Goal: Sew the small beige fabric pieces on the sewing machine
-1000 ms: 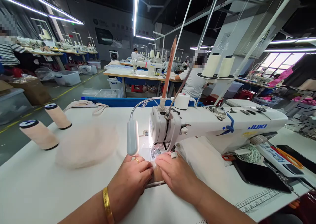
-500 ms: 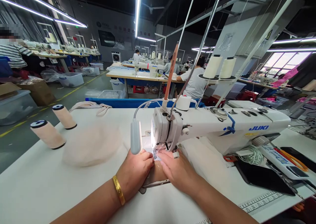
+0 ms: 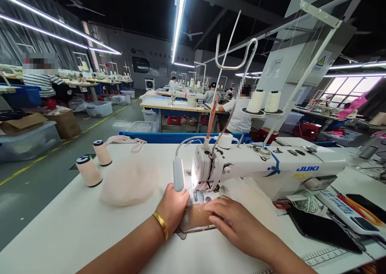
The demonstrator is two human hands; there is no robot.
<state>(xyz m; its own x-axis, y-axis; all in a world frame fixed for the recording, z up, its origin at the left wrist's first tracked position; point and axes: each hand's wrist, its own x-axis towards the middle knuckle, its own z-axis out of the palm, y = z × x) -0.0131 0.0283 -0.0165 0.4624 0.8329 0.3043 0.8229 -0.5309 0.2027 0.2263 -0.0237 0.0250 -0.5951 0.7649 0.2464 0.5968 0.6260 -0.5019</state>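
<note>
A white JUKI sewing machine (image 3: 271, 167) stands before me, its lit presser foot (image 3: 197, 195) above the needle plate. My left hand (image 3: 171, 207), with a gold bangle at the wrist, is closed beside the foot, under the grey lamp (image 3: 178, 175). What its fingers hold is hidden. My right hand (image 3: 233, 221) hovers at the right of the brown-covered plate (image 3: 197, 217), fingers apart, with nothing visible in it. Sheer beige fabric (image 3: 129, 181) lies bunched on the left of the table, and more pale fabric (image 3: 244, 195) lies right of the needle.
Two beige thread cones (image 3: 89, 171) stand at the left edge. On the right lie a black phone (image 3: 325, 229), a coil of pale green cord (image 3: 307, 201) and orange-handled scissors (image 3: 370, 213). A pencil (image 3: 212, 117) stands upright on the machine head. Co-workers sit at tables beyond.
My right hand has drawn back from the presser foot towards me and its fingers have spread. My left hand stays left of the foot. The view has turned slightly left and up.
</note>
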